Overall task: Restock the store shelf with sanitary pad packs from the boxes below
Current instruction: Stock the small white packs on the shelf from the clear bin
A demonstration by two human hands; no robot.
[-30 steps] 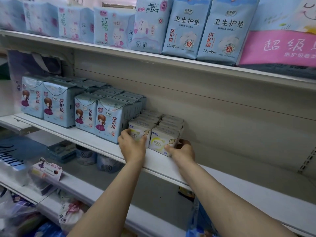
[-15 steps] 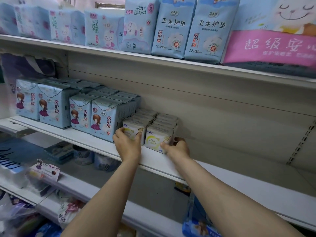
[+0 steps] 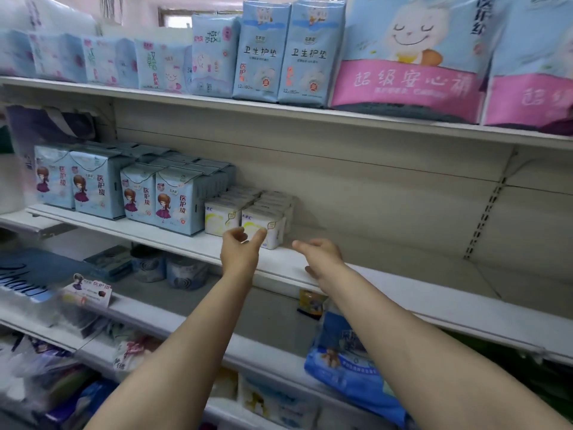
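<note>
Two rows of small white ABC pad packs [image 3: 263, 223] stand on the middle shelf [image 3: 403, 293], right of the taller blue pad packs [image 3: 176, 203]. My left hand [image 3: 240, 252] hovers just in front of the right row's front pack, fingers curled apart, holding nothing. Over the shelf's front edge, to the right of the white packs, my right hand [image 3: 319, 254] is spread out and holds nothing. Neither hand touches a pack.
The top shelf [image 3: 279, 111] carries blue packs and large pink-banded packs [image 3: 406, 57]. The middle shelf's right part is bare. On the shelf below lie round tins [image 3: 183, 273], a blue bag [image 3: 350, 358] and a price tag [image 3: 90, 291].
Both hands have let go of the white packs and drawn back toward the shelf's front edge. The camera view has shifted left and down.
</note>
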